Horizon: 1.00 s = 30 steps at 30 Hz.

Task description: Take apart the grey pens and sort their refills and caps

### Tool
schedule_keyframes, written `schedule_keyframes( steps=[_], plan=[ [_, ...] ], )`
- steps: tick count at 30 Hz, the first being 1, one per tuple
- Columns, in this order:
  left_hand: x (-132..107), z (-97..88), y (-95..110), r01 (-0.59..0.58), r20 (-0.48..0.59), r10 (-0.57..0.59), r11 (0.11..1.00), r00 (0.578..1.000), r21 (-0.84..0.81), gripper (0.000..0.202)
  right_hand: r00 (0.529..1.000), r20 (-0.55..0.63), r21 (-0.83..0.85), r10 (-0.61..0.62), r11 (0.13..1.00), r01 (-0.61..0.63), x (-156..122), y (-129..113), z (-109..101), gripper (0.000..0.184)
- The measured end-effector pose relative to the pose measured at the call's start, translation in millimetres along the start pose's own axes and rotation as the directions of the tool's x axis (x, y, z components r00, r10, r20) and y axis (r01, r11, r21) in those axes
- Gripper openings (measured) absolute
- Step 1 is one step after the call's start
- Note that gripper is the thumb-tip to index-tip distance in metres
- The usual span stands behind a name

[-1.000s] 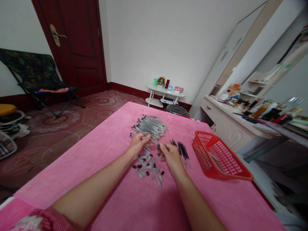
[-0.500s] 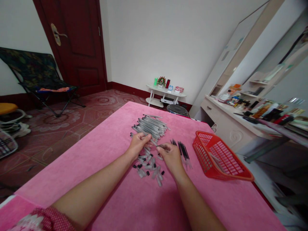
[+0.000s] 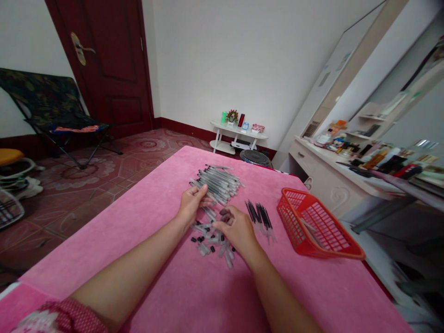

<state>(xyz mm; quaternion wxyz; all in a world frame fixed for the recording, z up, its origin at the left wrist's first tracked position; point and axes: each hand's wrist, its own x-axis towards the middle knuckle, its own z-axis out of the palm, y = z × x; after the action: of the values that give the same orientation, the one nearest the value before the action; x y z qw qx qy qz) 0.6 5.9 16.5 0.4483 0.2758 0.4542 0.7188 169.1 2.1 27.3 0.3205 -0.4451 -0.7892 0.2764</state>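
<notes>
My left hand (image 3: 192, 203) is closed around a pale, see-through pen barrel, mostly hidden by the fingers, at the near edge of a pile of pens (image 3: 222, 182). My right hand (image 3: 238, 227) hovers low over loose clear pen caps (image 3: 204, 249), its thumb and curled fingers apart, with nothing visible between them. Small black plugs (image 3: 212, 249) lie scattered among the caps. Right of that hand, thin black refills (image 3: 265, 216) with pale ends rest in two groups.
A red plastic basket (image 3: 293, 231) stands on the right side of the pink-covered table (image 3: 145, 203). Beyond the table's right edge is a white dresser (image 3: 326, 173) with bottles on it. A low white stand (image 3: 222, 125) stands by the far wall.
My hands have drawn apart. The left has shifted slightly left with the barrel; the right has left the barrel's end and moved down and left over the caps.
</notes>
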Motion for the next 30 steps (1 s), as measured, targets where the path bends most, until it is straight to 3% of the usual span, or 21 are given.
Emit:
schedule_keyframes(
  steps=[4,6,8,12,15,19,22,25,27,30],
  plan=[
    [-12.6,10.3,0.0,-0.008,0.171,-0.012,0.993,0.985,0.116,0.038,0.999,-0.022,-0.006,-0.033,0.999,0.033,1.4,-2.3,-6.2,0.020],
    [-14.9,12.8,1.1,-0.004,0.202,-0.025,0.990,0.979,0.144,0.038,0.997,0.020,-0.065,-0.069,0.995,0.070,1.3,-4.5,-14.8,0.020],
    [-11.9,10.5,2.8,-0.026,0.152,0.005,0.991,0.988,0.131,0.039,0.991,0.115,-0.167,-0.070,0.982,0.089,0.5,-6.7,-27.7,0.022],
    [4.3,-4.5,6.9,-0.105,-0.088,0.107,0.994,0.990,0.027,0.042,0.961,0.273,-0.386,0.039,0.920,0.073,0.8,-5.3,-63.6,0.020],
    [12.0,-11.7,7.3,-0.120,-0.153,0.118,0.993,0.981,-0.006,0.042,0.961,0.223,-0.532,0.165,0.847,-0.022,4.5,2.1,-90.0,0.018],
    [3.4,-2.0,3.3,-0.071,-0.010,0.071,0.997,0.997,0.015,0.041,0.954,0.058,-0.657,0.295,0.730,-0.186,9.8,10.7,-105.9,0.023],
    [-13.4,13.9,1.1,-0.037,0.142,0.030,0.998,0.989,0.050,0.038,0.977,-0.006,-0.562,0.211,0.808,-0.178,11.6,7.8,-97.9,0.027],
    [-31.9,28.7,1.4,-0.043,0.248,0.010,0.991,0.969,0.126,0.035,0.999,-0.016,-0.266,0.036,0.963,-0.039,10.1,-4.8,-77.7,0.028],
    [-42.3,36.0,2.0,-0.041,0.315,-0.008,0.988,0.949,0.148,0.033,0.999,0.000,-0.099,-0.049,0.994,0.049,7.0,-15.5,-63.8,0.034],
    [-50.3,41.7,2.7,-0.076,0.402,0.004,0.984,0.916,0.164,0.031,0.994,0.015,-0.102,-0.105,0.989,0.106,2.9,-27.5,-54.4,0.039]
  ],
)
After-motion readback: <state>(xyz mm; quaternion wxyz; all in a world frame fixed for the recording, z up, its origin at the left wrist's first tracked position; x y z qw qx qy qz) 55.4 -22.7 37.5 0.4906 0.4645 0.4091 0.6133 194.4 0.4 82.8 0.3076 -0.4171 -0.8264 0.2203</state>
